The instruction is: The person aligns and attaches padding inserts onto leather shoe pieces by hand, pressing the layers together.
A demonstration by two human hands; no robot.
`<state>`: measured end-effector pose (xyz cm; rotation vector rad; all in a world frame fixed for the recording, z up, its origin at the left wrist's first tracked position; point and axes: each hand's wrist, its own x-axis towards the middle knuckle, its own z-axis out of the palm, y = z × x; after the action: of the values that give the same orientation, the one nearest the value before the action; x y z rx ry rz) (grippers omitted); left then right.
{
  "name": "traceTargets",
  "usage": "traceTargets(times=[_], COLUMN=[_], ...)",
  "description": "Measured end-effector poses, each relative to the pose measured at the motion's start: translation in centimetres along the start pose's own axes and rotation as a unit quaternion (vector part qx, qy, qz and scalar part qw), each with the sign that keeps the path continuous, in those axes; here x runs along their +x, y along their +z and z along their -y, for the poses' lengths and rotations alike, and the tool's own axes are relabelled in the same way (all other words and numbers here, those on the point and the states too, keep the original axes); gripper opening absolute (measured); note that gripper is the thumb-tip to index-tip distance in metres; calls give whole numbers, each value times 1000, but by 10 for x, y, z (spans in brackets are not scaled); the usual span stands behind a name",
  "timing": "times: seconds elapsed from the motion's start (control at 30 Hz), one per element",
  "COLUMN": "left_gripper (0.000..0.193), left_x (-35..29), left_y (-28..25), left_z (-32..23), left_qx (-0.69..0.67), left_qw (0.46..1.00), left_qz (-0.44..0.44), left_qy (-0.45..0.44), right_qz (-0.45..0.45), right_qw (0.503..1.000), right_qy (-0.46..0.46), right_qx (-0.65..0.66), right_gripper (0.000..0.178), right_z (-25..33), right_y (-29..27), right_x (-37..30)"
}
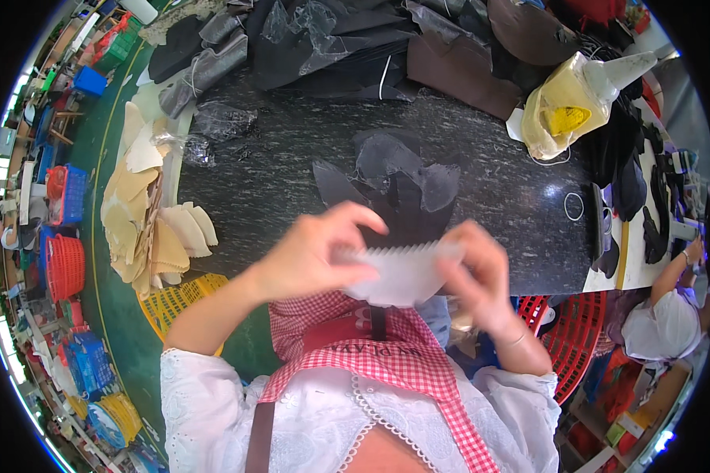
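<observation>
White serrated piece [406,276] between left hand [312,248], right hand [483,272], touching both.

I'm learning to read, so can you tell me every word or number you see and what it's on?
Checked apron: dark letters across it and a pale mark on its red part; I won't copy them out.
Squeeze bottle: yellow patch; no writing I can make out.
White toothed piece between left hand and right hand: blurred, none readable.
Background: too small to read.
</observation>
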<state>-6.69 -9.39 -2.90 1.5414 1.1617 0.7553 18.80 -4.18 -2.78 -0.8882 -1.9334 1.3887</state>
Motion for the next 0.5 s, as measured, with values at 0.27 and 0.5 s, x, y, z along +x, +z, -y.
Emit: traceTargets(times=[0.27,0.5], left_gripper=[35,57], left_x=[21,8], left_y=[2,10], left_z=[22,10], left_qx=[45,522], left_qw=[992,829], left_qz=[-110,-155], left_qy=[-43,128], right_qz=[-29,-53], right_qw=[961,894], right_qy=[-81,-196], right_qx=[-263,-399], right_gripper=[23,25], right_z=[-40,-39], right_y=[-17,-15], right_x=[37,45])
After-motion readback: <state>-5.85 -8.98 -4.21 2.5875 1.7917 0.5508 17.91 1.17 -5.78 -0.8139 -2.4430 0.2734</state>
